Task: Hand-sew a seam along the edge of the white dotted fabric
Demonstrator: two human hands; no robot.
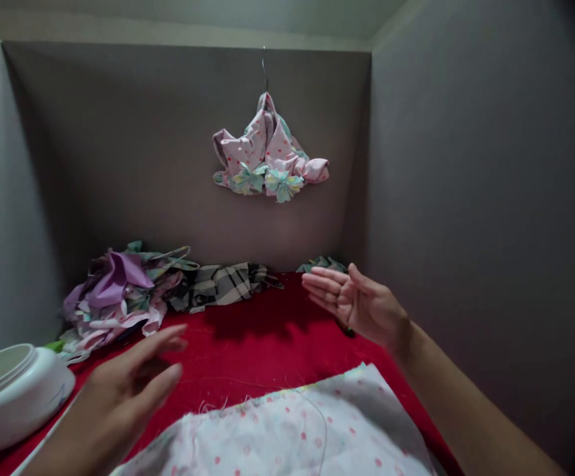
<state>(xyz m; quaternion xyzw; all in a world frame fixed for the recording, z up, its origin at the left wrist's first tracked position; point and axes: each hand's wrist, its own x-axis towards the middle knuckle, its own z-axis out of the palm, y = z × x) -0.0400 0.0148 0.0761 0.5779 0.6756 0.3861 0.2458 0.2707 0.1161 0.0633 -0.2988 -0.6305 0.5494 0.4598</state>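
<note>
A white cotton fabric piece with pink polka dots (pixel 287 430) lies flat at the near edge of the red cloth (pixel 258 337), its top edge frayed with loose threads. My left hand (pixel 123 387) is just beyond that frayed edge, fingers apart and holding nothing. It is also close to a white lidless bowl (pixel 12 396). My right hand (pixel 354 304) is raised above the far right of the red cloth, palm turned sideways and fingers spread, with nothing in it. A small dark green object (pixel 349 331) shows just below that hand.
A heap of pink, lilac and teal fabric scraps (pixel 123 297) and a folded plaid cloth (pixel 223 285) lie along the back of the red cloth. A pink polka-dot garment with teal bows (pixel 268 152) hangs from a wire hook on the grey back wall. Grey walls enclose the sides.
</note>
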